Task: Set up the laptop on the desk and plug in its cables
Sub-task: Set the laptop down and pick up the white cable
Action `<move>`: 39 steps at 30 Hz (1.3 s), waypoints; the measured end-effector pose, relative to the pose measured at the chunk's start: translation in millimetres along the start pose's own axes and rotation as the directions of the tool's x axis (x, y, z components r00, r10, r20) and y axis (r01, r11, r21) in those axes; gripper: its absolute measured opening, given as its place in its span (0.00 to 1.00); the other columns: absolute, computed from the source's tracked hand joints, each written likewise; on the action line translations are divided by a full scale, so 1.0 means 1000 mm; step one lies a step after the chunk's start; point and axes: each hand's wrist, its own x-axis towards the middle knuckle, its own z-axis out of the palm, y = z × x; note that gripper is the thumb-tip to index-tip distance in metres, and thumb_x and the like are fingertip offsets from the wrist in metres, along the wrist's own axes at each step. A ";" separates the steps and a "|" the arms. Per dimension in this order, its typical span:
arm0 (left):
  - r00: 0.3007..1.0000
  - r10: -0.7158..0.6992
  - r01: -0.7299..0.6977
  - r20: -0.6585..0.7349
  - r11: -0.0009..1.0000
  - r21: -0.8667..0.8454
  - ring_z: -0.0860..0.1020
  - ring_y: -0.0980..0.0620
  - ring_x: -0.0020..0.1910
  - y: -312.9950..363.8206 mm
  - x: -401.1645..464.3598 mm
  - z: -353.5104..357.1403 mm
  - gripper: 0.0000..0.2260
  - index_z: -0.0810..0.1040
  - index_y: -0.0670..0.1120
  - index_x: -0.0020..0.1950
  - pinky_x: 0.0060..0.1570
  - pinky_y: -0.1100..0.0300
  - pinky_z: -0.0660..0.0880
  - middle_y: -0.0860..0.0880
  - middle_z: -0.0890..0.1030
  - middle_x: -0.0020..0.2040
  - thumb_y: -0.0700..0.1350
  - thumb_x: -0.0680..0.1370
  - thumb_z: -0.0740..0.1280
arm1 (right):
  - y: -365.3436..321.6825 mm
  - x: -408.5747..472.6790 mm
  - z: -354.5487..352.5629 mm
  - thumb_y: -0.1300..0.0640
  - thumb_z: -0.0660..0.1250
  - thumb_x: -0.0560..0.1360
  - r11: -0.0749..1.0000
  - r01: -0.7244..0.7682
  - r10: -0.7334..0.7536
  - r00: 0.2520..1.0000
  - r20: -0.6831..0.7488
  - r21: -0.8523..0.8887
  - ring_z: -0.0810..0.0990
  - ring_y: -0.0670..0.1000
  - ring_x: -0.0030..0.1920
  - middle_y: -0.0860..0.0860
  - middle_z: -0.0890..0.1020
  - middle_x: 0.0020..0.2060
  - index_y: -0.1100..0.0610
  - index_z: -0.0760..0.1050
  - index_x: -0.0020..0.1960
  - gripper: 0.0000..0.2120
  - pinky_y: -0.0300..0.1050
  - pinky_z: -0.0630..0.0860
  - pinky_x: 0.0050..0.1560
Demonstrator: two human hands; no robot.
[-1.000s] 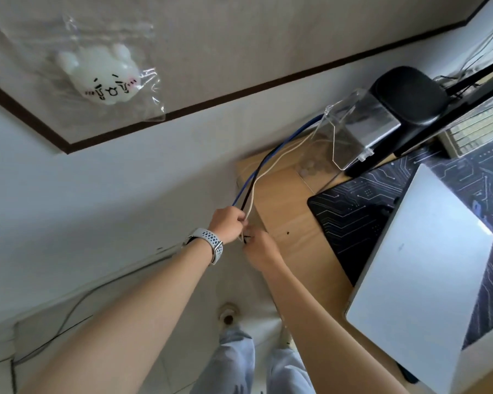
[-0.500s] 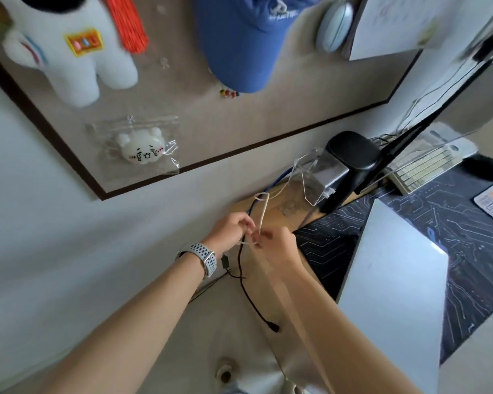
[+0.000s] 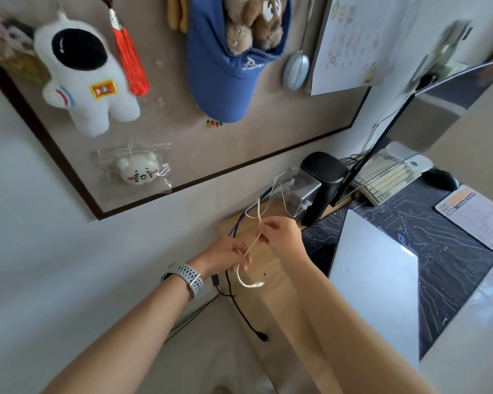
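A closed silver laptop lies on a dark circuit-pattern desk mat. Left of it, over the wooden desk's corner, both hands hold a white cable. My right hand pinches it higher up. My left hand, with a watch on the wrist, grips it lower down. The cable's plug end curls free below my left hand. A black cable hangs off the desk edge with its plug dangling. A blue cable runs behind the desk corner.
A black stand and a clear plastic holder sit at the desk's back. A monitor and a keyboard are to the right. A pinboard with plush toys and a blue cap hangs on the wall.
My view has tilted up from the floor to the wall. The hands have lifted the white cable apart from the others, and its plug end now hangs free below my left hand.
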 end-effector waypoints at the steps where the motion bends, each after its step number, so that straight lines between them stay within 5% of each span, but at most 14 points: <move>1: 1.000 -0.010 0.009 0.019 1.000 0.028 0.78 0.53 0.34 0.001 -0.004 0.003 0.06 0.82 0.41 0.44 0.38 0.63 0.75 0.47 0.83 0.40 0.37 0.75 0.65 | 0.001 -0.003 -0.001 0.62 0.67 0.75 1.000 -0.006 0.006 1.000 -0.008 0.004 0.79 0.46 0.32 0.51 0.83 0.31 0.55 0.81 0.37 0.09 0.45 0.79 0.44; 7: 0.999 -0.016 0.017 -0.042 0.999 0.034 0.80 0.52 0.29 0.010 -0.014 0.026 0.12 0.80 0.38 0.42 0.35 0.66 0.77 0.42 0.83 0.37 0.39 0.81 0.60 | 0.005 -0.021 -0.022 0.60 0.67 0.76 0.996 0.005 -0.004 1.000 -0.011 0.090 0.81 0.46 0.35 0.54 0.84 0.34 0.53 0.82 0.38 0.10 0.44 0.79 0.44; 11: 0.995 -0.018 -0.005 -0.102 0.976 -0.219 0.79 0.52 0.29 0.021 -0.020 0.050 0.11 0.77 0.37 0.42 0.33 0.64 0.76 0.41 0.82 0.35 0.36 0.81 0.59 | 0.025 -0.039 -0.054 0.59 0.65 0.74 0.993 -0.032 0.040 0.997 -0.073 0.111 0.77 0.51 0.35 0.61 0.84 0.38 0.61 0.80 0.37 0.10 0.47 0.77 0.43; 13: 0.984 -0.033 -0.028 -0.175 0.942 -0.334 0.78 0.52 0.29 0.025 -0.024 0.065 0.11 0.77 0.37 0.43 0.33 0.63 0.73 0.43 0.82 0.34 0.35 0.82 0.58 | 0.038 -0.051 -0.073 0.58 0.66 0.76 0.990 -0.064 0.079 0.990 -0.115 0.129 0.82 0.50 0.39 0.56 0.84 0.35 0.55 0.80 0.34 0.13 0.47 0.80 0.48; 18: 0.973 -0.156 -0.025 -0.167 0.652 -0.757 0.73 0.53 0.29 0.043 -0.032 0.101 0.12 0.75 0.37 0.42 0.32 0.63 0.70 0.43 0.77 0.33 0.32 0.81 0.56 | 0.066 -0.085 -0.120 0.55 0.66 0.78 0.985 -0.089 0.128 0.952 -0.278 0.146 0.81 0.53 0.42 0.57 0.84 0.40 0.58 0.83 0.43 0.10 0.53 0.79 0.52; 24: 0.969 -0.248 0.105 0.011 0.369 -0.924 0.72 0.57 0.21 0.047 -0.052 0.165 0.12 0.74 0.38 0.42 0.32 0.61 0.69 0.47 0.77 0.28 0.35 0.82 0.56 | 0.092 -0.133 -0.147 0.59 0.69 0.76 0.894 -0.244 0.250 0.968 0.034 0.376 0.82 0.51 0.42 0.59 0.85 0.41 0.63 0.84 0.45 0.08 0.45 0.80 0.52; 29: 0.943 -0.323 0.147 0.080 0.191 -0.971 0.72 0.58 0.18 0.045 -0.066 0.204 0.13 0.74 0.39 0.40 0.35 0.61 0.65 0.48 0.77 0.25 0.36 0.82 0.56 | 0.112 -0.165 -0.146 0.63 0.69 0.76 0.811 -0.238 0.253 0.966 0.046 0.535 0.81 0.53 0.43 0.61 0.83 0.41 0.63 0.83 0.43 0.06 0.46 0.78 0.53; 33: 0.928 -0.358 0.206 0.105 0.256 -0.944 0.75 0.58 0.20 0.034 -0.076 0.221 0.10 0.74 0.40 0.42 0.35 0.61 0.64 0.48 0.79 0.25 0.35 0.82 0.57 | 0.128 -0.177 -0.139 0.63 0.66 0.78 0.773 -0.277 0.281 0.956 0.083 0.570 0.84 0.51 0.43 0.57 0.85 0.42 0.63 0.80 0.45 0.06 0.38 0.78 0.42; 39: 0.923 -0.384 0.295 -0.002 0.713 -0.636 0.80 0.56 0.25 0.014 -0.081 0.230 0.06 0.69 0.43 0.45 0.29 0.61 0.65 0.46 0.82 0.32 0.37 0.81 0.62 | 0.155 -0.181 -0.117 0.62 0.65 0.78 0.747 -0.347 0.367 0.926 0.084 0.567 0.82 0.53 0.37 0.60 0.83 0.40 0.64 0.78 0.44 0.07 0.41 0.79 0.38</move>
